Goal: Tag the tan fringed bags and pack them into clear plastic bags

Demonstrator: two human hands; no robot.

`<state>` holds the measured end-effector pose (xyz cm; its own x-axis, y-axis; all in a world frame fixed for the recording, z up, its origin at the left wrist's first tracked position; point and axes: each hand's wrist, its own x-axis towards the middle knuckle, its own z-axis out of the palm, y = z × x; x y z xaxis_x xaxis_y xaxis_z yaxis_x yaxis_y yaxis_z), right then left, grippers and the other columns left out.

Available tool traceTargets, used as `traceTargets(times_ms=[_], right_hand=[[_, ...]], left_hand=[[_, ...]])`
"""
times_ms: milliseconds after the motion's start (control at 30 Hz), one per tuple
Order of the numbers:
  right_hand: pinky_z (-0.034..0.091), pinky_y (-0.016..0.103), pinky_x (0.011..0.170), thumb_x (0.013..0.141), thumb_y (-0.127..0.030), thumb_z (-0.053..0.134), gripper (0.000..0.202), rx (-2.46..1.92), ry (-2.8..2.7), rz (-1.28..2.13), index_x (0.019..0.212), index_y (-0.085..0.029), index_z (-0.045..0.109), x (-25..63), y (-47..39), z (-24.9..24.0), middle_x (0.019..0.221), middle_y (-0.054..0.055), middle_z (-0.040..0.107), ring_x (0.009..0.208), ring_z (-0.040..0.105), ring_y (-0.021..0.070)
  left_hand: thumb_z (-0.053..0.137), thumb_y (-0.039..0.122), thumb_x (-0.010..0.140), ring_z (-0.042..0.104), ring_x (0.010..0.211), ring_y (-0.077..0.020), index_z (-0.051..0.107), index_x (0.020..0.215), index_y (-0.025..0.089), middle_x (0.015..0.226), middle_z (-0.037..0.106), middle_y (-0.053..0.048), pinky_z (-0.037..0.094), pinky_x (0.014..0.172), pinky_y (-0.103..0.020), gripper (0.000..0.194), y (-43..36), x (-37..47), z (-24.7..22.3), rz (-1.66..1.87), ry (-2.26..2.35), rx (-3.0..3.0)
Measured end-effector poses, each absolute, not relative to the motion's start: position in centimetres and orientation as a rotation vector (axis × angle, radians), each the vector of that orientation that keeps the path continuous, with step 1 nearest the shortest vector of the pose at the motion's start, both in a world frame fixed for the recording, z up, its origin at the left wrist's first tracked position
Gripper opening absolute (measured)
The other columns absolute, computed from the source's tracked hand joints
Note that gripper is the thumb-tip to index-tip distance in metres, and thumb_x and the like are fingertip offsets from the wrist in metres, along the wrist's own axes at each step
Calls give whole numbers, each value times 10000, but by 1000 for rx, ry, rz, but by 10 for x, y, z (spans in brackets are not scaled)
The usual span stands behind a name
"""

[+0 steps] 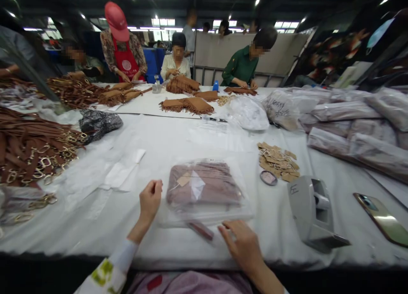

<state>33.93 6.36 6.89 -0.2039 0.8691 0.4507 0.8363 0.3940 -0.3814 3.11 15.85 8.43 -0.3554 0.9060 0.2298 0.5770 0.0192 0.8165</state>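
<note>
A clear plastic bag [245,209] lies flat on the white-covered table. Through it show a brown fringed leather piece [216,185], a tan tag [183,180] and a white paper square [196,185]. My left hand [151,200] is raised just left of the bag with its fingers curled closed; whatever may be between them is too small to see. Near the bag's lower right edge, my right hand [242,243] is low over the table, thumb apart from the fingers, holding nothing visible. A small dark brown strip [200,230] lies between the hands at the bag's lower edge.
At right are a tape dispenser [310,213], a phone [382,217], a pile of tan tags [277,160], a round dish [268,178] and stacked bagged goods [347,124]. Brown straps with gold clasps [32,149] fill the left. Several people work across the table.
</note>
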Motion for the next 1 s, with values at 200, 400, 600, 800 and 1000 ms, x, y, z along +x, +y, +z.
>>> traceTargets(times_ms=[200, 400, 600, 800, 1000], right_hand=[[498, 317, 683, 873, -199, 587, 241, -1314, -2358, -66, 1109, -163, 613, 283, 60, 45, 859, 75, 658, 769, 594, 200], [523, 354, 844, 878, -22, 429, 356, -1131, -2415, -390, 1173, -130, 596, 309, 79, 46, 1071, 131, 673, 970, 619, 224], [512, 404, 868, 903, -131, 462, 333, -1324, -2279, -594, 1215, -105, 575, 307, 89, 29, 1151, 178, 653, 1060, 608, 270], [418, 453, 986, 844, -419, 613, 603, -1423, -2309, -580, 1372, -167, 465, 287, 99, 40, 1372, 182, 514, 1253, 472, 330], [354, 485, 1064, 856, -332, 552, 534, -1224, -2456, -444, 1380, -313, 452, 277, 132, 44, 1407, 71, 503, 1278, 458, 300]], left_hand=[[467, 268, 918, 606, 1017, -212, 641, 1022, 209, 1054, 671, -94, 504, 898, -367, 212, 36, 73, 34, 1086, 1436, 2230], [477, 260, 907, 564, 1103, -281, 542, 1239, 185, 1217, 610, -133, 489, 931, -468, 347, 47, 78, 28, 811, 1560, 2490], [552, 200, 874, 603, 944, -262, 578, 1126, 206, 1008, 657, -88, 497, 816, -420, 254, 63, 89, 35, 551, 1632, 2605], [537, 110, 866, 629, 809, -201, 616, 867, 190, 899, 676, -40, 514, 734, -331, 112, 86, 105, 25, 540, 1453, 2722], [554, 79, 825, 639, 844, -205, 605, 904, 191, 909, 691, -32, 522, 761, -344, 146, 87, 97, 12, 617, 1365, 2792]])
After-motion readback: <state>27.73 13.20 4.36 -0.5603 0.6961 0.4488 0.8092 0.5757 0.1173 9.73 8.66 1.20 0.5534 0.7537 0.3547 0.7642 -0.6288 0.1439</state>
